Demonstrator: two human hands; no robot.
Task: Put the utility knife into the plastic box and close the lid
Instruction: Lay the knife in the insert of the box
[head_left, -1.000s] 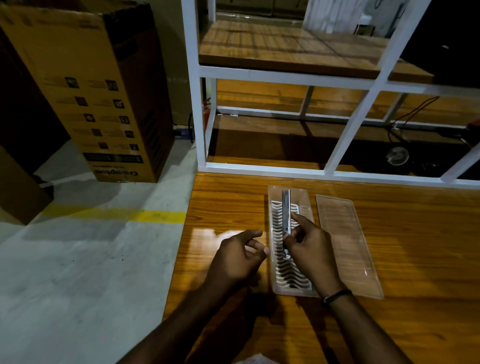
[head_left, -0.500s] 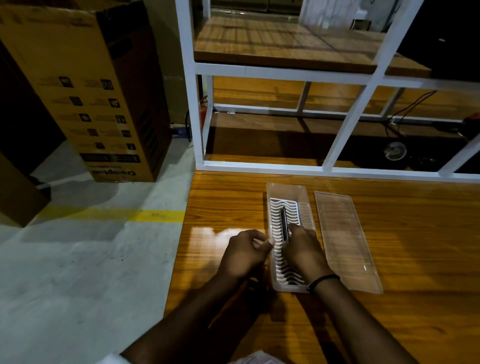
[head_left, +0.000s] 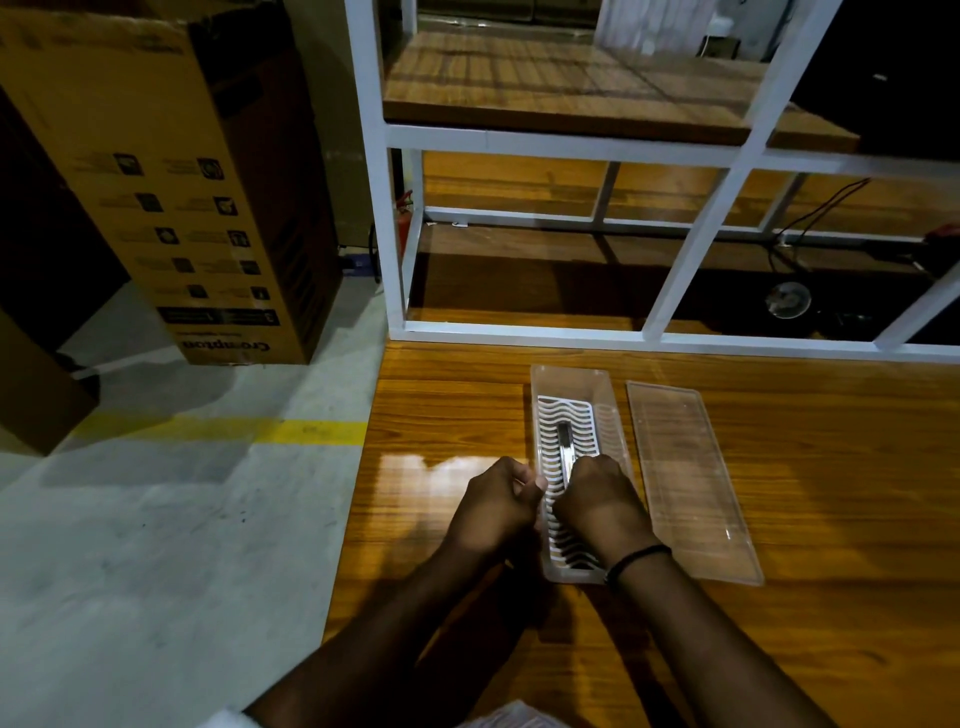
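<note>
A long clear plastic box (head_left: 569, 376) with a white wavy grid insert lies on the wooden table (head_left: 805, 493). The metal utility knife (head_left: 565, 448) lies lengthwise inside it on the grid. My right hand (head_left: 597, 501) is over the box with its fingers closed on the knife's near end. My left hand (head_left: 496, 506) is curled against the box's left wall. The clear lid (head_left: 685, 483) lies flat on the table just right of the box, apart from it.
A white metal shelf frame (head_left: 649, 340) with wooden shelves stands along the table's far edge. A tall cardboard carton (head_left: 171, 171) stands on the grey floor at left, near a yellow floor line (head_left: 260, 431). The table's left edge runs beside my left arm.
My right hand has lowered the knife from an upright tilt down flat onto the grid inside the box. My left hand has closed up against the box's left side.
</note>
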